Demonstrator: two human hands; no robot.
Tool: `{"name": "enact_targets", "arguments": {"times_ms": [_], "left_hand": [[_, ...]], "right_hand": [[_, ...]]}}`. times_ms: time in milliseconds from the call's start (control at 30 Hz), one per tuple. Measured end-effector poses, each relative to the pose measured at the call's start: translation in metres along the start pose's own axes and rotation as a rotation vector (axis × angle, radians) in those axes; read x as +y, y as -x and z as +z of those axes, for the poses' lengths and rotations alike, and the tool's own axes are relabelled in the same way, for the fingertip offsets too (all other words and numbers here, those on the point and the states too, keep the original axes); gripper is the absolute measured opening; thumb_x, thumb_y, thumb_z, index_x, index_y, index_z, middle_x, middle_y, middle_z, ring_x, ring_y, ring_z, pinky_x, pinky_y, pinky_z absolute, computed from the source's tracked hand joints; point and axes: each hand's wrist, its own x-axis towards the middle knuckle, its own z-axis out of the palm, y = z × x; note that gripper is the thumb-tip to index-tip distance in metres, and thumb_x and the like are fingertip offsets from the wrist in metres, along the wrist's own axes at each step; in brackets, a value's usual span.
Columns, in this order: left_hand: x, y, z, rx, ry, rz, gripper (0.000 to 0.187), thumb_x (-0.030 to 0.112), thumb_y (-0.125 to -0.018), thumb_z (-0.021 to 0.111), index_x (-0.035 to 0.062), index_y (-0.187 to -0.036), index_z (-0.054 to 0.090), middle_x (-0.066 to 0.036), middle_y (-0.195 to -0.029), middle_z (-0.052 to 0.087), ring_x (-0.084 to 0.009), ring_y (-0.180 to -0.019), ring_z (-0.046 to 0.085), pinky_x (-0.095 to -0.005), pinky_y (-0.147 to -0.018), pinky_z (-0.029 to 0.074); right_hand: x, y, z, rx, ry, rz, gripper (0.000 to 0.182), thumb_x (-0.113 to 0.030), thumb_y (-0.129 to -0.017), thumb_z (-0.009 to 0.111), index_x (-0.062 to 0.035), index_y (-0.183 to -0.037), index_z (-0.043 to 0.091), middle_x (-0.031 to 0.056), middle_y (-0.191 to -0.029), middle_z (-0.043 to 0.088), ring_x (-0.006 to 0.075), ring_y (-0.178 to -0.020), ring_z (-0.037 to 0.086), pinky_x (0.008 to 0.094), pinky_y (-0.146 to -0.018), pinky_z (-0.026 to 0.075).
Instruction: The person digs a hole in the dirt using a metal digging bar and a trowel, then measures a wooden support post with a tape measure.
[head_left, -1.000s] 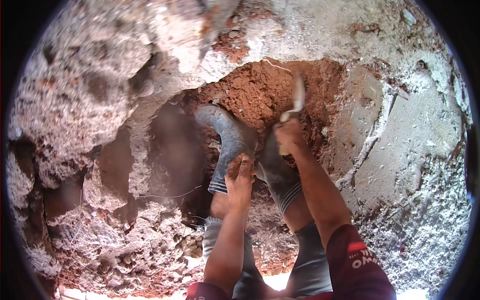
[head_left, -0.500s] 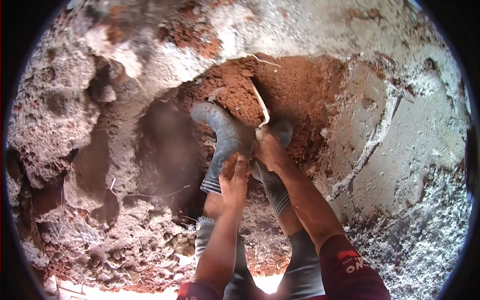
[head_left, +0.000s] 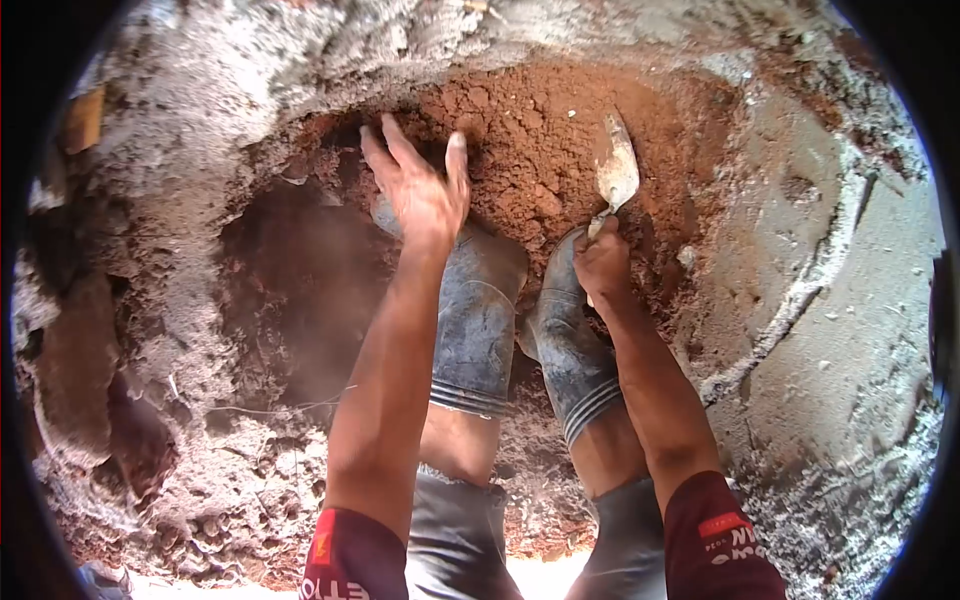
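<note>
Pit floor of loose red-brown soil (head_left: 520, 150), enclosed by rough grey concrete rubble (head_left: 180, 120). Standing directly on soil: two grey rubber boots (head_left: 480, 310), side by side, nearly touching.

Warm daylight, bright on right wall; deep shadow in left cavity; fisheye vignette blackens corners; slight blur left.

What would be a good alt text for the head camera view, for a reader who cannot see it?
Seen from above, a person standing in a rough hole of red soil holds a small trowel in the right hand, its blade against the soil. The left hand reaches forward with fingers spread. Grey rubber boots show below the arms.
</note>
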Motion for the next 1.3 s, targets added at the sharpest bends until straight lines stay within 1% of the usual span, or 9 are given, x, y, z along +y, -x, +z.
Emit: {"name": "enact_targets", "arguments": {"times_ms": [100, 167, 467, 700, 833, 933, 1067, 1100, 1300], "left_hand": [[0.000, -0.013, 0.020, -0.014, -0.006, -0.150, 0.096, 0.055, -0.082, 0.061, 0.0044, -0.147, 0.011, -0.033, -0.147, 0.006, -0.0475, -0.137, 0.010, -0.0558, -0.110, 0.018], [0.006, -0.020, 0.032, -0.022, -0.181, -0.167, 0.104, 0.065, -0.078, 0.060, 0.0071, -0.148, 0.008, -0.031, -0.148, 0.006, -0.0481, -0.137, 0.007, -0.0626, -0.108, 0.014], [0.003, -0.007, 0.060, -0.028, 0.020, -0.163, 0.099, 0.065, -0.067, 0.071, 0.0138, -0.140, 0.029, -0.029, -0.142, 0.021, -0.0485, -0.129, 0.023, -0.0614, -0.100, 0.031], [0.018, 0.017, 0.069, -0.339, 0.118, -0.194, 0.096, 0.071, -0.061, 0.071, 0.0148, -0.135, 0.043, -0.025, -0.136, 0.032, -0.0373, -0.127, 0.034, -0.0529, -0.105, 0.032], [0.003, 0.048, 0.110, -0.294, 0.763, -0.280, 0.060, 0.030, -0.068, 0.083, 0.0199, -0.120, 0.056, -0.018, -0.125, 0.043, -0.0302, -0.107, 0.055, -0.0349, -0.079, 0.059], [0.061, 0.057, 0.037, -0.321, 0.464, -0.294, 0.052, 0.026, -0.068, 0.083, 0.0162, -0.114, 0.061, -0.013, -0.110, 0.051, -0.0215, -0.090, 0.057, -0.0315, -0.073, 0.053], [0.112, 0.076, -0.042, -0.143, 0.555, -0.135, 0.046, 0.028, -0.067, 0.081, 0.0151, -0.108, 0.064, -0.015, -0.100, 0.055, -0.0292, -0.092, 0.058, -0.0383, -0.078, 0.051], [0.121, 0.081, -0.062, -0.123, 0.564, -0.094, 0.046, 0.030, -0.067, 0.080, 0.0168, -0.108, 0.065, -0.016, -0.101, 0.055, -0.0313, -0.093, 0.058, -0.0392, -0.077, 0.051], [0.212, 0.063, -0.295, 0.013, 0.524, -0.121, 0.047, 0.030, -0.067, 0.079, 0.0148, -0.109, 0.065, -0.018, -0.112, 0.056, -0.0346, -0.101, 0.057, -0.0402, -0.086, 0.049]], "right_hand": [[-0.047, 0.030, -0.031, 0.039, 0.233, -0.096, 0.028, -0.018, -0.084, 0.061, 0.0010, -0.100, 0.050, 0.0151, -0.077, 0.062, 0.0231, -0.068, 0.062, 0.0365, -0.063, 0.052], [-0.044, 0.026, -0.040, -0.096, 0.282, -0.212, 0.034, -0.012, -0.076, 0.063, 0.0054, -0.101, 0.047, 0.0235, -0.082, 0.063, 0.0370, -0.073, 0.064, 0.0418, -0.060, 0.050], [-0.027, 0.020, -0.025, -0.457, -0.106, -0.217, 0.017, -0.001, -0.081, 0.054, -0.0067, -0.093, 0.043, -0.0026, -0.062, 0.040, 0.0060, -0.046, 0.042, 0.0242, -0.036, 0.032], [-0.038, 0.028, -0.015, -0.566, -0.384, -0.080, 0.036, 0.004, -0.080, 0.057, -0.0021, -0.113, 0.044, -0.0035, -0.063, 0.044, 0.0048, -0.046, 0.041, 0.0236, -0.037, 0.033], [-0.053, 0.041, -0.032, -0.531, -0.302, -0.068, 0.039, -0.007, -0.076, 0.062, 0.0027, -0.111, 0.046, 0.0057, -0.063, 0.051, 0.0111, -0.053, 0.048, 0.0282, -0.044, 0.040], [-0.050, 0.063, -0.057, -0.482, -0.067, -0.116, 0.046, -0.016, -0.076, 0.064, 0.0032, -0.114, 0.048, 0.0166, -0.072, 0.057, 0.0242, -0.062, 0.054, 0.0362, -0.055, 0.046], [-0.135, 0.158, -0.137, -0.434, -0.200, 0.036, 0.048, -0.025, -0.074, 0.068, -0.0004, -0.113, 0.054, 0.0240, -0.084, 0.063, 0.0396, -0.079, 0.062, 0.0449, -0.072, 0.050], [-0.125, 0.175, -0.137, -0.287, -0.077, -0.214, 0.043, -0.023, -0.074, 0.068, -0.0004, -0.108, 0.055, 0.0195, -0.079, 0.064, 0.0341, -0.073, 0.064, 0.0432, -0.067, 0.050], [-0.300, 0.330, -0.242, -0.412, -0.202, -0.256, 0.027, -0.016, -0.078, 0.065, 0.0033, -0.091, 0.052, 0.0138, -0.068, 0.061, 0.0215, -0.055, 0.062, 0.0377, -0.052, 0.049]]}}
